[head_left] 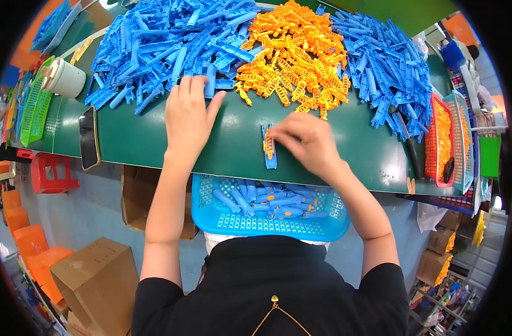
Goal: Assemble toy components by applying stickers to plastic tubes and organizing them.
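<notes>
My left hand [190, 115] reaches to the front edge of the left heap of blue plastic shells [149, 56]. Its fingers are stretched and the thumb stands apart, close to a loose blue shell [210, 81]. On the green tabletop lies another blue shell half [271, 162], long side toward me, with an orange ladder-shaped insert [269, 144] in it. The fingertips of my right hand [309, 137] are pinched together at the insert's upper right edge. A heap of orange inserts [301, 56] lies beyond both hands.
A second heap of blue shells [385, 67] covers the right side. Below the table edge, a blue basket [222, 223] holds closed blue pieces. At left are a phone [89, 137], a white tub [68, 79] and a green basket [36, 106]; at right, a red basket [432, 151].
</notes>
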Motion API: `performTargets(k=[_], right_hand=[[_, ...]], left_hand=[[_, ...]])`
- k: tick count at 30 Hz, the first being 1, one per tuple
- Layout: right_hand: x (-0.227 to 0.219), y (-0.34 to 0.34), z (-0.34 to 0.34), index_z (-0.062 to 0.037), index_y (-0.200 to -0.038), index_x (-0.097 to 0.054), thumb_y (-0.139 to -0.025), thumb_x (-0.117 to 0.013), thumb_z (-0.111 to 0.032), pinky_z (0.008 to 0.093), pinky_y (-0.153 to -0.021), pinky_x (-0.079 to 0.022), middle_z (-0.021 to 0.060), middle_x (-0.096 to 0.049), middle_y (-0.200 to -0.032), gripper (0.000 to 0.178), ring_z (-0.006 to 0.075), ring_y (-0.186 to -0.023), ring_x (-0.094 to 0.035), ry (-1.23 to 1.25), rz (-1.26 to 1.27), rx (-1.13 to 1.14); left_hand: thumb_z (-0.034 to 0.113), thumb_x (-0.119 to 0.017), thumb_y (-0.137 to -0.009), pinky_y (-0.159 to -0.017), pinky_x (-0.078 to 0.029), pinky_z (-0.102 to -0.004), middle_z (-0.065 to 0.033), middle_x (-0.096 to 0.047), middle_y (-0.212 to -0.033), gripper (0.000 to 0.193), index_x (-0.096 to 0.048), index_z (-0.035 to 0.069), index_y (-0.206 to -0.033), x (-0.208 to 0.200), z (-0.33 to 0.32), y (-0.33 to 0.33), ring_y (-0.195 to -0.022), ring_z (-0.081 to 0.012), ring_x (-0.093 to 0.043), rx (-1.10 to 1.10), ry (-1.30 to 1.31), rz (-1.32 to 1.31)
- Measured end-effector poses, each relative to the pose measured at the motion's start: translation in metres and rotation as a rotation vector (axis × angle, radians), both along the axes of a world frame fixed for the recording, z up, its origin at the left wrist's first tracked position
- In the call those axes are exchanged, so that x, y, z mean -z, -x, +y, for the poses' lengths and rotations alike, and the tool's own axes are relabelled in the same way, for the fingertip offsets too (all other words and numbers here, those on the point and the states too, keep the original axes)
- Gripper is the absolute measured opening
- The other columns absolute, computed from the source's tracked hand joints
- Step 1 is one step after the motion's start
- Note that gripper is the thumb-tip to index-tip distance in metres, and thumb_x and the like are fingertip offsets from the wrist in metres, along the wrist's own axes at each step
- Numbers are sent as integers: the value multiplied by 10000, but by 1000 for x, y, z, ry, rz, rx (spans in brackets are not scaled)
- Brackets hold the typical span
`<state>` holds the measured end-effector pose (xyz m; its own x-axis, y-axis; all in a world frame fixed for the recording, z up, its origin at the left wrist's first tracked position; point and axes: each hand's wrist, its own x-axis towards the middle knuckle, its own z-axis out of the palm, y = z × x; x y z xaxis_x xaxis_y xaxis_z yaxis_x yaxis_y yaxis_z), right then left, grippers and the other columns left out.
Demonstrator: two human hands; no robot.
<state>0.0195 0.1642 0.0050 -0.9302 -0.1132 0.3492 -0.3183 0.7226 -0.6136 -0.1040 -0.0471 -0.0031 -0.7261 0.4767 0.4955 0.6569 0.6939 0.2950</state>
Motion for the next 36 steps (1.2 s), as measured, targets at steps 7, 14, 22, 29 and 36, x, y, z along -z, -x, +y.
performTargets(k=[7,14,22,29,36], right_hand=[[-1,48,18,-77,-944,-704,-795,-720,-136,354,-740,-470,53,-645,-803,161,241,-829,-578,-584,261,250],[-26,12,26,-64,-1130,-642,-846,-643,-47,289,-731,-474,54,-653,-888,284,175,-847,-596,83,-72,217],[9,-53,40,-31,-838,-677,-761,-740,-49,311,-687,-463,69,-641,-787,101,196,-788,-582,-50,73,465],[15,-54,50,-51,-793,-670,-776,-727,-84,352,-671,-421,71,-610,-781,68,248,-774,-543,-60,117,578],[10,-57,46,-48,-911,-686,-763,-738,-66,357,-708,-464,80,-620,-851,157,263,-818,-579,-97,179,516]], left_hand=[[139,-680,-808,-617,-532,-395,-131,-630,-802,295,-527,17,-1029,11,11,15,-695,-303,-648,-122,142,108],[56,-570,-859,-588,-489,-384,-147,-635,-755,458,-523,119,-1310,-27,-2,-42,-600,-273,-620,108,-259,-469],[193,-702,-817,-731,-393,-381,-65,-616,-696,334,-623,73,-1118,-4,69,-106,-767,-252,-478,528,-91,-185],[395,-710,-802,-835,-309,-414,-12,-605,-769,487,-611,142,-1207,-1,70,-102,-821,-221,-481,515,48,-78],[409,-809,-661,-1087,-190,-483,-77,-506,-1322,795,-517,121,-1342,-4,59,-75,-1260,-274,-394,528,7,-260]])
